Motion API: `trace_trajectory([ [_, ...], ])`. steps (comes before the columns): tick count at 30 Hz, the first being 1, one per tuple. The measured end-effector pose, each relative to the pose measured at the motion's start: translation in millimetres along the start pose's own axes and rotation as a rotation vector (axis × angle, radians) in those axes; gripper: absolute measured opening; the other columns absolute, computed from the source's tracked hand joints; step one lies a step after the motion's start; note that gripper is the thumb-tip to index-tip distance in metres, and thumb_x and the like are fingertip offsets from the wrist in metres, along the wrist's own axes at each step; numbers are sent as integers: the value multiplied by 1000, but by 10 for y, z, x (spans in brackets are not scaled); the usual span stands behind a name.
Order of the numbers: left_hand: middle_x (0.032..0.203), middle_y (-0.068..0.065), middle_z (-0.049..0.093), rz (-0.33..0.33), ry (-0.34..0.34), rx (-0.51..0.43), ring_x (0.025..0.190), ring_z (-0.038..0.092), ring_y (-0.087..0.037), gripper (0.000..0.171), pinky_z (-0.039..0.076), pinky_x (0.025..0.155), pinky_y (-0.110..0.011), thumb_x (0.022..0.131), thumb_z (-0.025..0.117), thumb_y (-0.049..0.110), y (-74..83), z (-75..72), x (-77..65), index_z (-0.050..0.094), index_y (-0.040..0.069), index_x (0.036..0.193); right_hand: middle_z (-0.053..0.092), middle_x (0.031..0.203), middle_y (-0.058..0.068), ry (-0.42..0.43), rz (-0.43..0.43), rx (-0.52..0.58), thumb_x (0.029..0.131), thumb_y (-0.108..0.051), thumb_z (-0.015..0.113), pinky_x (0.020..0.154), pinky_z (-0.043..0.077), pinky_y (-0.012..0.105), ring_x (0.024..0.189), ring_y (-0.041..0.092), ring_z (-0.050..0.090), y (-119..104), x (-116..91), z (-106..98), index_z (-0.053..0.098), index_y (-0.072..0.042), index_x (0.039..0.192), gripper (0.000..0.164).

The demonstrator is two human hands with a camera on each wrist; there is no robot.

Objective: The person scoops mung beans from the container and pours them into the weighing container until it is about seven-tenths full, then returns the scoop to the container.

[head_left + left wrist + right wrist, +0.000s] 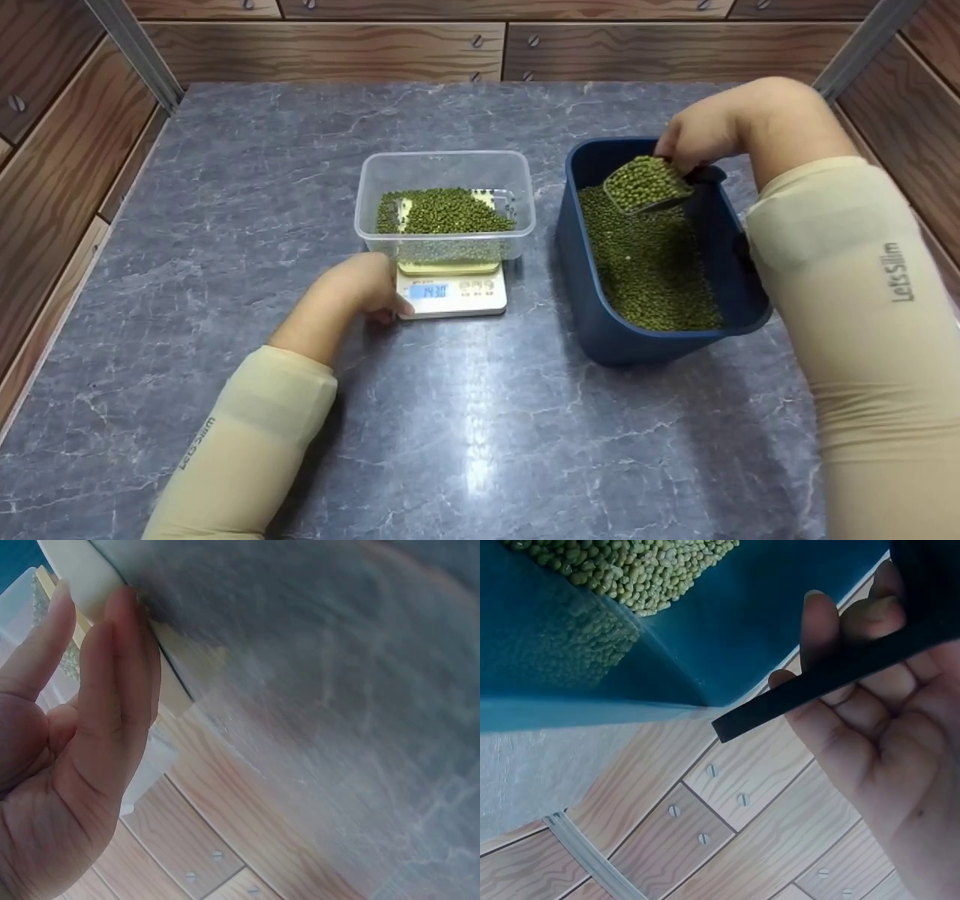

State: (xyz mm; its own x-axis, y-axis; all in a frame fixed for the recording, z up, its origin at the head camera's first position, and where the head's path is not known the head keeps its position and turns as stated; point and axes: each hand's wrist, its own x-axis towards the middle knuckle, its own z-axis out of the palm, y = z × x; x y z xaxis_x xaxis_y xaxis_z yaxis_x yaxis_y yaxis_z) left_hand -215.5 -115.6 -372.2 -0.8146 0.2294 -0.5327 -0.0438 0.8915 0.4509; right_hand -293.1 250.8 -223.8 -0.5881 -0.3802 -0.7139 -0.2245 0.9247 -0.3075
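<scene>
In the head view, my right hand [709, 135] grips a scoop [649, 184] by its handle. The scoop, heaped with green mung beans, is above the beans in a deep blue bin [592, 300]. Its black handle [817, 686] crosses the curled fingers in the right wrist view. My left hand [356, 285] touches the front left corner of a white kitchen scale [450, 306] with fairly straight fingers; the lit display seems to read 143.0. A clear plastic container [446, 247] sits on the scale with a pile of mung beans [450, 210] in it.
The grey marble-patterned table [262, 187] bears the scale on the left and the bin on the right. Wood-patterned panels [322, 52] enclose the back and sides, with metal posts [142, 52] at the rear corners.
</scene>
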Motion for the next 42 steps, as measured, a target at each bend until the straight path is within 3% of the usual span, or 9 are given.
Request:
trace_trajectory([
  [8, 70, -9, 66, 9, -4, 63, 59, 61, -16, 22, 49, 57, -26, 73, 76, 21, 3, -5, 1, 63, 4, 77, 49, 63, -1, -10, 48, 64, 80, 6, 39, 60, 41, 30, 56, 15, 44, 62, -37, -40, 57, -7, 78, 22],
  [15, 70, -9, 67, -2, -2, 58, 60, 62, -17, 23, 49, 58, -27, 73, 76, 21, 3, -7, 2, 63, 4, 78, 48, 57, 3, 14, 53, 32, 83, 4, 37, 62, 42, 33, 53, 19, 49, 58, -55, -50, 49, -6, 71, 20],
  [19, 70, -10, 67, -2, 2, 60, 61, 63, -18, 23, 50, 60, -28, 73, 76, 21, 9, -8, -5, 63, 3, 77, 45, 59, 1, 30, 59, 54, 83, 4, 38, 59, 40, 30, 53, 16, 45, 10, -27, -74, 45, -8, 67, 21],
  [23, 72, -11, 67, -5, 5, 52, 63, 64, -19, 23, 51, 61, -29, 73, 76, 21, 9, -6, -11, 63, 3, 78, 42, 62, -1, 56, 65, 88, 84, 3, 40, 56, 37, 26, 55, 12, 39, -58, 23, -116, 46, -10, 68, 22],
  [29, 73, -12, 67, -5, 6, 42, 64, 63, -21, 23, 52, 65, -32, 73, 76, 20, 23, -4, -22, 63, 2, 78, 44, 64, -3, 50, 54, 164, 82, 7, 39, 57, 39, 22, 58, 10, 42, -194, 98, -209, 52, -12, 70, 26],
  [42, 73, -11, 67, -9, -12, 66, 63, 64, -20, 24, 51, 62, -30, 73, 76, 23, 87, 7, -17, 64, 2, 78, 43, 70, 0, 59, 77, 192, 90, 0, 37, 65, 44, 27, 66, 14, 45, -640, 246, -266, 45, -9, 69, 24],
])
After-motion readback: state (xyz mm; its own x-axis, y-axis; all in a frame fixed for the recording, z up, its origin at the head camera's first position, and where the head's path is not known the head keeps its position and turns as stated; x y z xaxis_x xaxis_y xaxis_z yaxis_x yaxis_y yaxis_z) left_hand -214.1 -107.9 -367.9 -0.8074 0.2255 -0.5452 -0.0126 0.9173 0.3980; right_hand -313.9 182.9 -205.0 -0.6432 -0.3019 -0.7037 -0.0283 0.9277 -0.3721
